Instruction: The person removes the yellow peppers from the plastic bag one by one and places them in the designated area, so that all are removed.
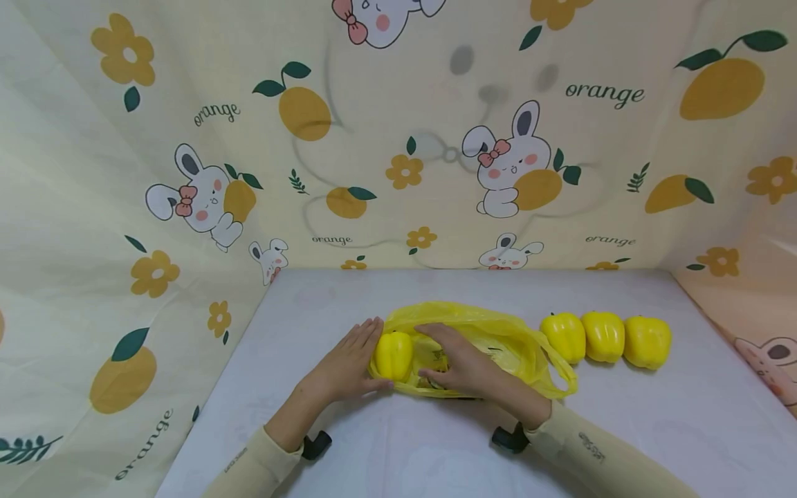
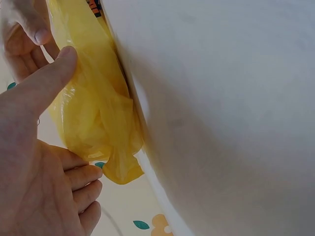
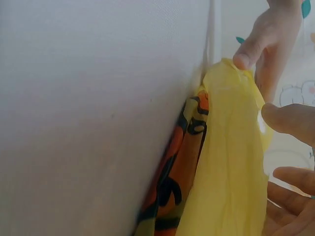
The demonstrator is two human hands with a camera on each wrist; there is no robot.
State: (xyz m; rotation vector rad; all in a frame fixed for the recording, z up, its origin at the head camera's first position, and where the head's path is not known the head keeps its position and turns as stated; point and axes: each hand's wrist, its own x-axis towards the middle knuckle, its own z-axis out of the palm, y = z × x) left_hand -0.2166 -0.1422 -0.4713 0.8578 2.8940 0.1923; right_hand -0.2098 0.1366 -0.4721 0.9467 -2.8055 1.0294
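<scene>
A yellow bell pepper (image 1: pixel 394 356) sits inside the left end of a translucent yellow plastic bag (image 1: pixel 486 321). My left hand (image 1: pixel 349 361) rests against that end, fingers extended along the far left side and thumb on the near side. In the left wrist view its thumb touches the bag (image 2: pixel 93 98). My right hand (image 1: pixel 463 360) reaches over the bag's opening, right of the pepper, with its fingers spread and loosely bent. No item shows between those fingers. An orange, black and green patterned piece (image 3: pixel 172 182) lies along the bag's near side in the right wrist view.
To the right of the bag, three yellow bell peppers (image 1: pixel 604 337) stand in a row on the white table (image 1: pixel 398 449). A bag handle loop (image 1: pixel 563 377) lies toward them. Printed cloth (image 1: pixel 398 138) hangs behind the table and along both sides.
</scene>
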